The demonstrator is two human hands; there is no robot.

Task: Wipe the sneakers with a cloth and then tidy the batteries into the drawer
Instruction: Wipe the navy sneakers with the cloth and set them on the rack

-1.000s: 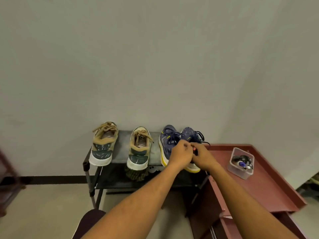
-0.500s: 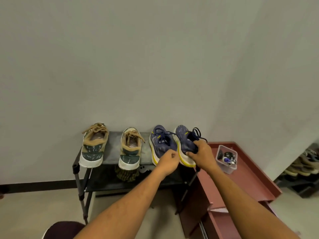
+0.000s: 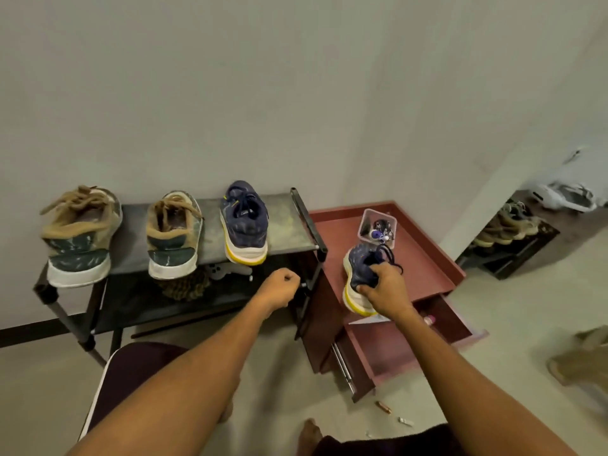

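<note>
Head view, looking down. The right hand (image 3: 383, 289) grips one navy sneaker (image 3: 360, 266) from above, fingers curled round its collar and heel and the laces trailing over the knuckles. Half a second earlier this sneaker stood on the shoe rack (image 3: 289, 222) beside its mate, with the same hand closing on it. It is now off the rack and over the front of the red cabinet top (image 3: 427, 261), just in front of the clear plastic tub (image 3: 378, 223). Whether its sole touches the cabinet cannot be told.

The left hand (image 3: 279, 287) is a closed fist holding nothing. It was at the heel of the second navy sneaker (image 3: 245, 222) and has drawn back below the rack's front edge. That sneaker is unmoved on the top shelf, heel toward the camera. The two tan-and-green sneakers (image 3: 80, 235) (image 3: 174, 236) are also unmoved to its left.

A dark knitted cloth (image 3: 186, 286) lies on the lower shelf under the middle sneaker.

The view has swung down and to the right, so the open drawer (image 3: 394, 347) under the cabinet top now shows. A small pink item (image 3: 429, 320) lies inside it. The tub's contents are too small to identify. Two small cylinders (image 3: 383, 407) lie on the floor in front of the drawer.
</note>
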